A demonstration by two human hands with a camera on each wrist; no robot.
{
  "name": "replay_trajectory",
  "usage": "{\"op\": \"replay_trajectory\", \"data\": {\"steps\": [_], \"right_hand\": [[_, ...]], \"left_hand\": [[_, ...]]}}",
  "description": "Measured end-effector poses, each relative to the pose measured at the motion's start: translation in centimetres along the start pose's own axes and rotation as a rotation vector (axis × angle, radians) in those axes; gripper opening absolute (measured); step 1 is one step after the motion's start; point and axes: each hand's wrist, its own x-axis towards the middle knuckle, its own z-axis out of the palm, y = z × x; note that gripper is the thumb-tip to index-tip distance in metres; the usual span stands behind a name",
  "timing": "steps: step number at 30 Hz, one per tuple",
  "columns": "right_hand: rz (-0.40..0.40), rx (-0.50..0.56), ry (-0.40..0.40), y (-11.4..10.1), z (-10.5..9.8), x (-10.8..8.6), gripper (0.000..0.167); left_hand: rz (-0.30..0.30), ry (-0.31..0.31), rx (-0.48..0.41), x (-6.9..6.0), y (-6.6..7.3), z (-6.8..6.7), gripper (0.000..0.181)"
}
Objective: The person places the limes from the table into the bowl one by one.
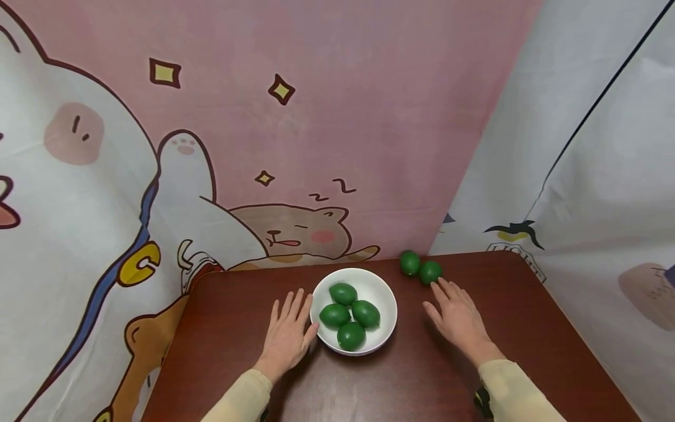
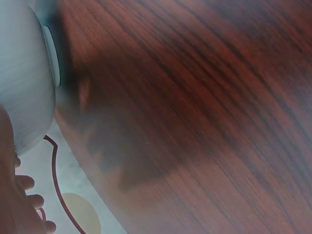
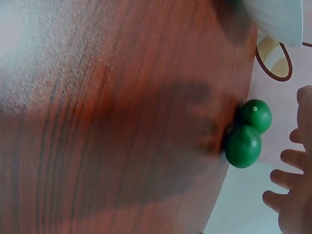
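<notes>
A white bowl (image 1: 389,319) holding several green limes (image 1: 365,314) stands at the middle of the table. Against its left rim lies my left hand (image 1: 287,334), fingers straight and holding nothing; the left wrist view shows this hand (image 2: 17,195) beside the bowl's side (image 2: 29,73). Two more limes lie together at the table's far edge, a nearer lime (image 1: 430,272) and a farther lime (image 1: 409,262). My right hand (image 1: 461,316) hovers just on the near side of them, fingers extended and spread, with nothing held. In the right wrist view both limes (image 3: 243,146) appear beyond the fingertips (image 3: 274,197).
The dark brown wooden table (image 1: 401,387) ends at the back against a pink and white cloth (image 1: 390,146) printed with cartoon animals. More white cloth (image 1: 596,193) hangs at the right.
</notes>
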Motion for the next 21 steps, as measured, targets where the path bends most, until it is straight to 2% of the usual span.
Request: {"op": "replay_trajectory", "data": {"steps": [11, 21], "right_hand": [[-0.001, -0.005, 0.005, 1.4, -0.2, 0.8, 0.060], [0.014, 0.036, 0.013, 1.6, 0.3, 2.0, 0.059]], "left_hand": [[0.009, 0.009, -0.024, 0.2, 0.3, 0.0, 0.068], [0.016, 0.029, -0.047, 0.1, 0.1, 0.0, 0.066]]}}
